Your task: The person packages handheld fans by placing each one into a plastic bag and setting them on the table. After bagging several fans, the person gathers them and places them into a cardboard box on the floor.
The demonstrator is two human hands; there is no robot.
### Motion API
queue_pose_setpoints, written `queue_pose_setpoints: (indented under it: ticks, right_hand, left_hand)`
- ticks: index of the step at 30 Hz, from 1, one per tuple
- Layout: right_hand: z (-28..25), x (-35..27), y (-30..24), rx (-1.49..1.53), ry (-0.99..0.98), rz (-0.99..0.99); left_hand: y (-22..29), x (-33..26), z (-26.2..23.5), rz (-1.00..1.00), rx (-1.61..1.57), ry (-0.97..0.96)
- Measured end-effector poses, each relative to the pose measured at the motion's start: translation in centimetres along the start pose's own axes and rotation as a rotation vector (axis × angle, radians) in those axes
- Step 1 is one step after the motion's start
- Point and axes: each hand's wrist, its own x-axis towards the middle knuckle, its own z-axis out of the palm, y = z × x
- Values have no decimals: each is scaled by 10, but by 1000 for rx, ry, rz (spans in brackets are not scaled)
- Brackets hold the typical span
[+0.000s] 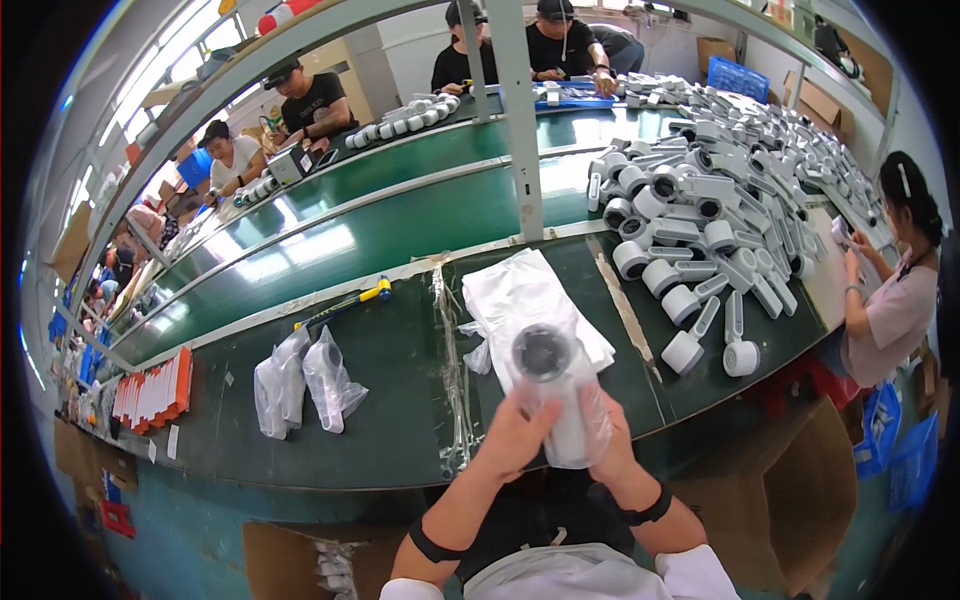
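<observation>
Between my hands is a white handheld device [566, 405] with a round, grey-faced head, inside a clear plastic bag. Its head points away from me, and the bag hangs toward the table's front edge. My left hand [515, 440] grips it from the left, thumb near the head. On the other side, the fingers of my right hand [610, 445] close on the bag. A stack of flat white plastic bags [530, 290] lies just beyond, partly covered by the device. Two bagged devices [328, 380] rest on the table to the left.
A large heap of loose white devices [710, 210] fills the right side. Left are a yellow-black tool [372, 291] and orange-white boxes [155, 392]. Beyond a metal post [520, 130] runs a green conveyor [380, 220]. Cartons [760, 500] stand below; a co-worker [890, 300] sits at right.
</observation>
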Motion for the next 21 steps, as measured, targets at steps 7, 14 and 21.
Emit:
queue_pose_setpoints:
  ticks: [7,14,21]
  right_hand:
    - [19,3,-3,-348,64,-180]
    - [6,-6,9,-579,251,-458]
    - [2,-16,21,-573,233,-542]
  left_hand:
    - [-2,-3,-10,71,-480,99]
    - [14,-3,-9,32,-606,164]
    - [17,-2,-18,52,-698,172]
